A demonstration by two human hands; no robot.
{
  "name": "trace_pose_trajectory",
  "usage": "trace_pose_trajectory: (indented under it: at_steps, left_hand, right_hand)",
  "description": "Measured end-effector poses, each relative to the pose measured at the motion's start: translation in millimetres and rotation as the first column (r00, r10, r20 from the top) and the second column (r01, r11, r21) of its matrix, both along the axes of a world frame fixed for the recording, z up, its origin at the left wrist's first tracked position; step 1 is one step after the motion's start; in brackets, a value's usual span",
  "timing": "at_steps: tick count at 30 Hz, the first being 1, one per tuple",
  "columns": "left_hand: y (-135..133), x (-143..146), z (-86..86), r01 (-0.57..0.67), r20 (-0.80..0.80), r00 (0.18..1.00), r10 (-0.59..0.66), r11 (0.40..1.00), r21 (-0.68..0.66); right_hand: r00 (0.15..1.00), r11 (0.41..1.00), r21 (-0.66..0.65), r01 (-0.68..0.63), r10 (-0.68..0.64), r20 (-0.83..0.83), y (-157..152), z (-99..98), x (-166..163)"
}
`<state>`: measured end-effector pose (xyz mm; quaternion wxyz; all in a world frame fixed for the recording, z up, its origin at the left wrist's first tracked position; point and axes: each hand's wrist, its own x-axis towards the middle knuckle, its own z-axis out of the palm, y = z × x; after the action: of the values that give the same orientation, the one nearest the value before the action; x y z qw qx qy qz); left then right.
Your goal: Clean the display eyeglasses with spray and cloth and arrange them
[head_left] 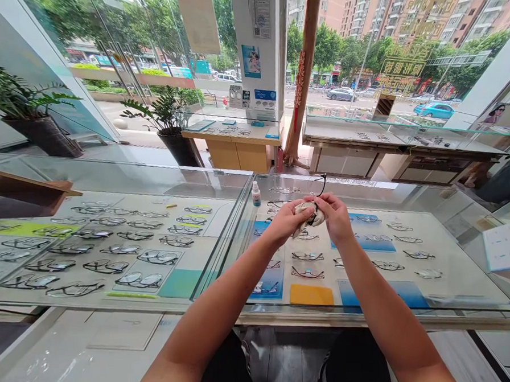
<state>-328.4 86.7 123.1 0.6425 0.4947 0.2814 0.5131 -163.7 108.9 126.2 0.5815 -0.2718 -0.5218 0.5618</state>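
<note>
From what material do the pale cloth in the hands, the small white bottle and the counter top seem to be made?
Pale cloth: soft, matte fabric, bunched in folds; fibre unclear.
Small white bottle: probably plastic, by its smooth, moulded-looking body.
Counter top: seemingly clear, glossy glass; eyeglasses show through it.

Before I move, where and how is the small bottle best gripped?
I'd pinch the small bottle around its body, below the narrower white top, coming from the person's left. It stands upright, so its sides are presented for a level grip, and the left hand is close on its right, likely crowding that side.
</note>
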Motion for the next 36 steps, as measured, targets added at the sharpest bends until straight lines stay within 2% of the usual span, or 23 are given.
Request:
trace_pose_trajectory:
  at_steps: [4,9,14,17,21,28,36]
  left_hand:
    - [0,2,-0.7,-0.003,0.012,1.0,0.002,0.999,0.036]
    - [1,7,-0.5,-0.162,0.101,0.982,0.157,0.986,0.043]
    - [5,2,1.2,-0.213,0.138,0.968,0.207,0.977,0.025]
    - [4,-1,2.2,-0.181,0.096,0.98,0.177,0.983,0.039]
    - [2,-1,-0.5,-0.069,0.013,0.998,0.069,0.995,0.071]
    - [7,2,-7.7,-0.137,0.021,0.99,0.137,0.99,0.014]
    - [4,1,-2.8,-0.09,0.04,0.995,0.091,0.996,-0.031]
  right_hand:
    - [1.0,1.0,-0.019,0.002,-0.002,0.011,0,1.3,-2]
    - [0.994,0.994,0.011,-0.108,0.108,0.005,-2,-0.4,-7]
    - [0.981,0.98,0.056,-0.191,0.188,0.051,-5,3.5,-5]
    - [0.987,0.987,0.008,-0.16,0.159,0.014,-5,5.6,-4]
    - [0.997,0.996,-0.071,-0.062,0.059,-0.045,-1,2.0,-4]
    - [0.996,0.999,-0.014,-0.042,0.043,0.076,2,-5.4,-4]
    - [0.998,0.998,-0.025,-0.052,0.052,0.032,0,-3.7,-6]
